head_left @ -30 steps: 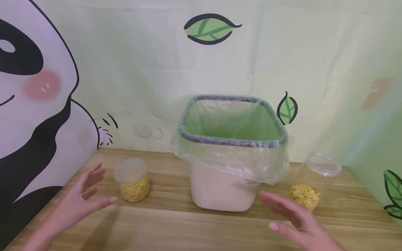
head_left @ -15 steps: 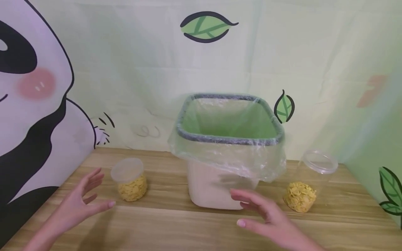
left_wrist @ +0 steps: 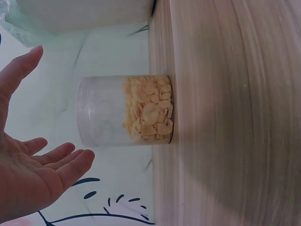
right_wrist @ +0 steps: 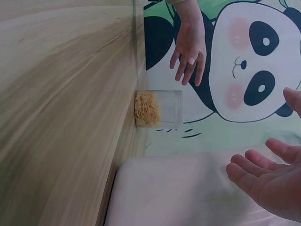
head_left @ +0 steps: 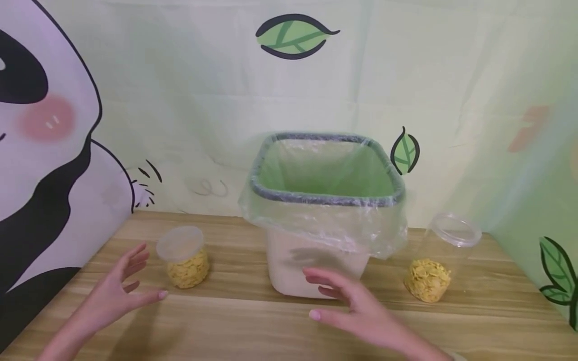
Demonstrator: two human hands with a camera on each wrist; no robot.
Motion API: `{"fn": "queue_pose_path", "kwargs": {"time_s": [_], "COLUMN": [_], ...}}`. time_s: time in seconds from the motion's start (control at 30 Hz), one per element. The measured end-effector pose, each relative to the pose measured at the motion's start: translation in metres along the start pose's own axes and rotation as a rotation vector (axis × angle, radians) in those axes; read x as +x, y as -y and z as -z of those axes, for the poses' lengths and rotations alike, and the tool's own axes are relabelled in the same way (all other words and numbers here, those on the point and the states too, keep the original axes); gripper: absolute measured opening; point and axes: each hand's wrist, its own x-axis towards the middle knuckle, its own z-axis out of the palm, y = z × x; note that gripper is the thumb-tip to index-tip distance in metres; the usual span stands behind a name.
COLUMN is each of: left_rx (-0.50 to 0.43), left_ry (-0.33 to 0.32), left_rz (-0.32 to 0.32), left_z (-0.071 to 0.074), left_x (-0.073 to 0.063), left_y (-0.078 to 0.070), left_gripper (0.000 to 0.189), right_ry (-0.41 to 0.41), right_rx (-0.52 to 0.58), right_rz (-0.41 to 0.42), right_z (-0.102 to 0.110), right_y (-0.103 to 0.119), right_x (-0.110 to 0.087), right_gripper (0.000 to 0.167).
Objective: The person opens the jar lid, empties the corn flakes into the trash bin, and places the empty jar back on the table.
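Observation:
A clear lidded jar [head_left: 187, 268] about half full of yellow flakes stands upright on the left of the table. My left hand [head_left: 115, 296] hovers just left of it, thumb and fingers spread apart, holding nothing; in the left wrist view the jar [left_wrist: 148, 110] is beyond the fingertips. My right hand [head_left: 356, 311], also holding nothing, hangs in the air before the lower front of a pale bin [head_left: 293, 260], with its fingers loosely bent. A taller clear jar [head_left: 429, 281], with flakes in its lower part, stands to the right of the bin.
A thin clear bag lines the bin and hangs over its grey rim [head_left: 329, 199]. Behind the wooden table [head_left: 235, 331] hangs a pale green backdrop [head_left: 189, 75] printed with leaves and a panda [head_left: 81, 165].
My right hand has moved left, from beside the taller jar to in front of the bin. The left hand stays near the smaller jar. The head view has shifted slightly.

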Motion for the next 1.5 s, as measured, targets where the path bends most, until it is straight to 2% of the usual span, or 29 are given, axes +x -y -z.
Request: {"fn": "queue_pose_path", "kwargs": {"time_s": [0.27,0.5,0.8,1.27,1.5], "left_rx": [-0.019,-0.021,-0.051,-0.048,-0.036], "left_ry": [0.010,0.044,0.082,0.139,0.178], "left_rz": [0.006,0.055,0.087,0.178,0.225], "left_z": [-0.004,-0.004,-0.007,-0.007,-0.007], "left_x": [0.000,0.004,0.011,0.019,0.025], "left_y": [0.007,0.013,0.017,0.024,0.029], "left_gripper": [0.102,0.105,0.105,0.107,0.109], "right_ry": [0.021,0.047,0.063,0.071,0.087], "right_rx": [0.024,0.028,0.039,-0.091,-0.159], "right_rz": [-0.021,-0.052,-0.120,-0.203,-0.208], "right_z": [-0.018,-0.034,-0.054,-0.080,-0.090], "right_y": [-0.007,-0.010,-0.014,-0.022,-0.024], "right_x": [0.016,0.032,0.051,0.081,0.095], "right_gripper": [0.053,0.057,0.061,0.069,0.070]}}
